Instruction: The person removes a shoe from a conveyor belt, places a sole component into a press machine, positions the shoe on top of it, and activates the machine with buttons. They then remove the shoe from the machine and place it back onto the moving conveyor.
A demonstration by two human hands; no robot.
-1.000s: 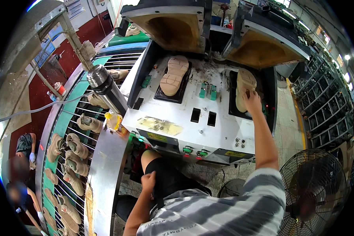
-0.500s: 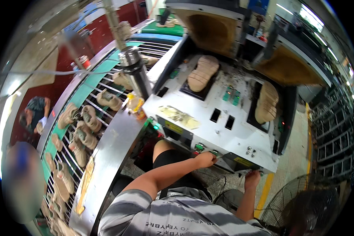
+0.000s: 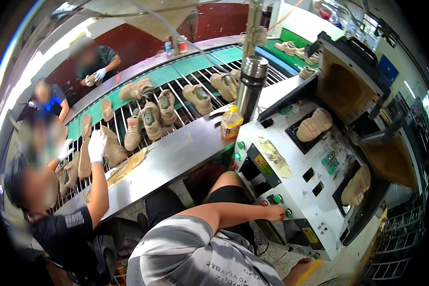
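My left hand (image 3: 274, 213), fingers curled, presses against a green push button (image 3: 288, 212) on the front panel of a white two-station shoe machine (image 3: 295, 183). Lower right, my right hand (image 3: 301, 268) is closed beside the panel's other front corner, near another green button (image 3: 316, 256); its fingertips are partly hidden. A beige shoe lies sole up (image 3: 314, 125) in the far station. Another beige shoe (image 3: 356, 185) rests sole up in the near station. The far lid (image 3: 346, 85) and near lid (image 3: 393, 159) both stand raised.
On the left, a roller conveyor (image 3: 176, 86) carries several beige shoes and soles. A gloved co-worker's hand (image 3: 98, 144) reaches over it. A steel flask (image 3: 252, 86) and yellow-labelled bottle (image 3: 231, 123) stand on the metal ledge (image 3: 176, 152). Wire racks (image 3: 395, 243) stand at right.
My view has swung left, showing more of the conveyor and co-workers. My left hand stays at the green button, and my right stays by the panel's corner. The lids remain raised.
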